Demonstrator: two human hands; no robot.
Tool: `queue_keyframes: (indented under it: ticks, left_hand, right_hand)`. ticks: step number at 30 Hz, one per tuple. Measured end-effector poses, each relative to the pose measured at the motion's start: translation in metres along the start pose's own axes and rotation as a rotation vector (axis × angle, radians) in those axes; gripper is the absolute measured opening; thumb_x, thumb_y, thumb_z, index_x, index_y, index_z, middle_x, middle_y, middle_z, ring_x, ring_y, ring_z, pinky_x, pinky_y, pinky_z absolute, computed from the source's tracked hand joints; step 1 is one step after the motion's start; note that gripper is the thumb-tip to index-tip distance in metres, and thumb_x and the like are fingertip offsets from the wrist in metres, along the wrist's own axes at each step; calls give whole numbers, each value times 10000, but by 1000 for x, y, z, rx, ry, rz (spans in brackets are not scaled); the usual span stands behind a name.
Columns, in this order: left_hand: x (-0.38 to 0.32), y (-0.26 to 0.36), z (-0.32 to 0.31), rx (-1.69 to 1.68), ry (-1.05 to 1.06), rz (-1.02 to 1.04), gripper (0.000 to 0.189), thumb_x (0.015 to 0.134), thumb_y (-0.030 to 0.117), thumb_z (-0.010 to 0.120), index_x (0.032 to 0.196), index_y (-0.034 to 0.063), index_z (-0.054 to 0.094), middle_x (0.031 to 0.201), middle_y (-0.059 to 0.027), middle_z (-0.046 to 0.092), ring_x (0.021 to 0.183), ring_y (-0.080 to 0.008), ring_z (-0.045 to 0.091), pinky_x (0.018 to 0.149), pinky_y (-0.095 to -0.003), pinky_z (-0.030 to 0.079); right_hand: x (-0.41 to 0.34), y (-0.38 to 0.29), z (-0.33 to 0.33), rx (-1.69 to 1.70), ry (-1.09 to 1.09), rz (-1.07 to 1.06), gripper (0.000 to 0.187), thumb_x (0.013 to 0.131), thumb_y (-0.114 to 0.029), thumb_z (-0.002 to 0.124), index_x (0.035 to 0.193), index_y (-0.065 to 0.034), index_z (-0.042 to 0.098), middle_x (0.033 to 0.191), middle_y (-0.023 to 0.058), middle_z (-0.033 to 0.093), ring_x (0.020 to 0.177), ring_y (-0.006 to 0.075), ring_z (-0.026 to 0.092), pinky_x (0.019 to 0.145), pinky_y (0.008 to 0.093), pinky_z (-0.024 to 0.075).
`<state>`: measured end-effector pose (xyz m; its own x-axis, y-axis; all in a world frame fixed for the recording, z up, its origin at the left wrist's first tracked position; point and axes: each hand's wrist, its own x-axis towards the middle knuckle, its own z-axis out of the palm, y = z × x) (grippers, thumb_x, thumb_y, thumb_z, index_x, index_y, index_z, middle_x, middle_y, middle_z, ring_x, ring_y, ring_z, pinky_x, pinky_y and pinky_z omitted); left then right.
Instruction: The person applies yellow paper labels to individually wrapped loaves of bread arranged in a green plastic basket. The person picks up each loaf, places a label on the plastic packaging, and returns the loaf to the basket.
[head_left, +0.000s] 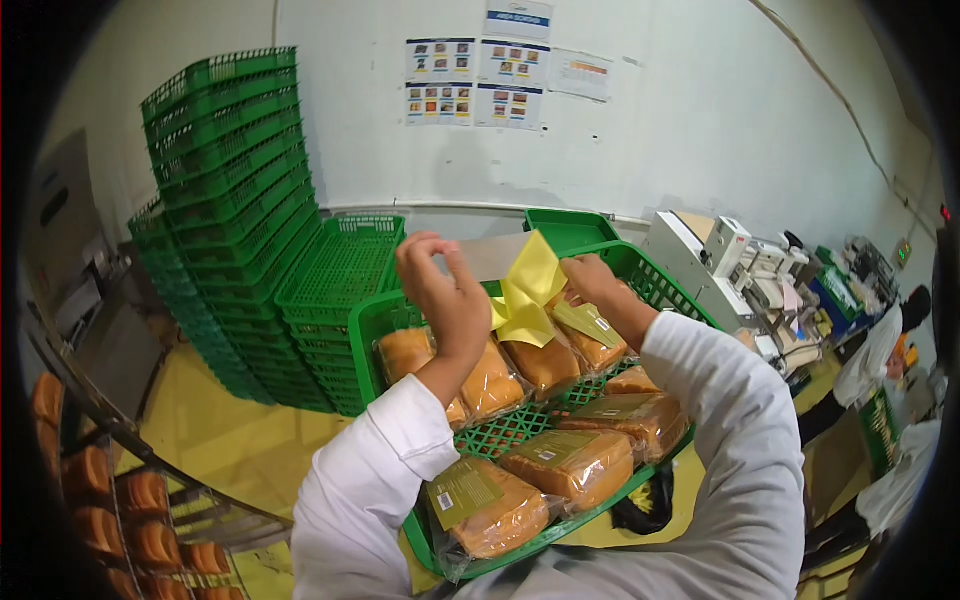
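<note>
A green plastic crate (480, 566) holds several bread loaves in clear plastic bags, some with olive-green labels, such as the labelled loaf (517, 517) at its near corner. My left hand (446, 289) is raised above the crate's left part, fingers curled; whether it grips anything is unclear. A pale translucent sheet (491, 255) stretches between my hands. At the right, my right hand (589, 277) pinches the edge of a folded yellow sheet (529, 292), which hangs over the loaves in the far row. What lies under the yellow sheet is partly hidden.
Tall stacks of green crates (232, 172) stand at the left, beside a lower stack (341, 262). A rack with unwrapped loaves (154, 491) is at the lower left. White machines (724, 255) stand along the wall at right. Two people in white (874, 356) are at the far right.
</note>
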<state>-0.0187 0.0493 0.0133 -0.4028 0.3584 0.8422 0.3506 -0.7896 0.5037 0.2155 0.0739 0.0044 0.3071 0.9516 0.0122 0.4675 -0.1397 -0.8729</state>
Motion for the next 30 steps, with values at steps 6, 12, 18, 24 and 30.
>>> queue_keyframes:
  ticks: [6, 12, 18, 24, 30]
  left_hand:
    - [11, 0, -10, -36, -1, -100, 124, 1017, 125, 458, 1046, 6, 452, 1043, -126, 534, 976, -234, 513, 892, -359, 418]
    - [3, 12, -7, -168, -178, -38, 88, 1021, 115, 483, 1039, 29, 480, 1048, -100, 557, 809, -155, 555, 666, -291, 472]
    - [-19, 32, -4, -21, -471, 283, 91, 910, 74, 620, 969, 51, 554, 1059, -103, 628, 613, -329, 614, 548, -380, 489]
    - [-44, 40, 2, 11, -739, 620, 219, 866, 113, 674, 1054, 26, 603, 1130, -119, 652, 569, -254, 612, 519, -345, 481]
    - [-51, 58, -7, -162, -1207, 297, 505, 859, 198, 699, 1322, 71, 545, 1169, -131, 639, 801, -315, 669, 685, -399, 534]
  right_hand:
    - [23, 26, 22, -668, -338, -91, 443, 874, -330, 565, 789, 90, 677, 754, 192, 698, 636, 299, 696, 590, 380, 579]
    - [5, -5, 31, -20, -219, -406, 432, 963, -433, 515, 857, -30, 626, 769, 66, 640, 660, 178, 610, 621, 340, 508]
    - [-73, -77, -5, 675, -191, -144, 412, 943, -480, 599, 938, -69, 577, 808, 35, 608, 721, 157, 607, 652, 334, 508]
    - [-57, -37, -15, 337, -46, -429, 201, 817, -17, 748, 979, -15, 628, 881, 47, 686, 805, 122, 640, 728, 318, 528]
    - [-57, -37, -129, 231, -50, -342, 518, 837, -80, 737, 1308, -2, 537, 1011, 138, 705, 849, 180, 682, 653, 291, 534]
